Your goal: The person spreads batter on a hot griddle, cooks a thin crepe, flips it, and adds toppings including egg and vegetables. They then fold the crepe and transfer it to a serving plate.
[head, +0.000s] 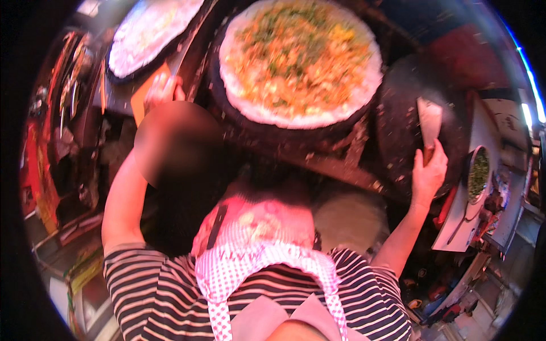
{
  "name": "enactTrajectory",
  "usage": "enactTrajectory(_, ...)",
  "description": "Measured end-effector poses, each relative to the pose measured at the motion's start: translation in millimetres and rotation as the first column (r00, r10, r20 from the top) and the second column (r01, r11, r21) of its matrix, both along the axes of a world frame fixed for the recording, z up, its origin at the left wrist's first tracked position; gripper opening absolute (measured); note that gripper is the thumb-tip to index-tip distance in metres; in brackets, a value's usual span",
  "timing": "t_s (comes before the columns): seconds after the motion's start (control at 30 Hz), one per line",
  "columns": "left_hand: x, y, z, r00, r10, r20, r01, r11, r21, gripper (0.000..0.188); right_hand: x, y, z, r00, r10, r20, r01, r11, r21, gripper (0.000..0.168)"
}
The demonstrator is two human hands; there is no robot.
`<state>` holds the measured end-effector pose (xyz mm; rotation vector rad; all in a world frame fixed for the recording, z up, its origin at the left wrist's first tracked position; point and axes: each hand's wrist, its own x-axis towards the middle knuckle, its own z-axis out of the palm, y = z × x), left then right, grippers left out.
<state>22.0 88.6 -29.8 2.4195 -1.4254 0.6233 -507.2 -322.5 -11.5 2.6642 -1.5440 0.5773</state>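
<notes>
My right hand [429,170] grips the brown handle of a flat metal scraper [430,119], its blade over a dark round griddle [396,93] with crumbs on it. In front of me a large round flatbread [273,117], spread with orange and green shredded topping, lies on another round griddle [256,135]. To its left, my left hand [164,90] is closed around a long thin tool, perhaps a blade [182,57], beside an orange flat piece [138,102]. A second pale round flatbread [149,36] lies on a dark round plate at the upper left. A blurred patch covers my left wrist.
On the right, a bowl of chopped greens [478,174] stands on a white board [452,232] near a long-handled utensil [456,231]. A metal frame bar [332,168] runs below the middle griddle. Racks with red parts [36,170] stand at the left.
</notes>
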Motion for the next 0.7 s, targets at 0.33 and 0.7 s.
enactTrajectory(0.33, 0, 12, 15, 0.997, -0.069, 0.044, 0.068, 0.998, 0.012, 0.011, -3, 15, -14, 0.999, -0.028, -0.019, 0.027, 0.997, -0.077, 0.049)
enactTrajectory(0.7, -14, 7, 21, 0.999, -0.005, -0.038, 0.006, 1.0, 0.004, 0.011, 67, 116, 30, 0.589, -0.093, 0.803, -0.493, 0.746, 0.448, 0.049)
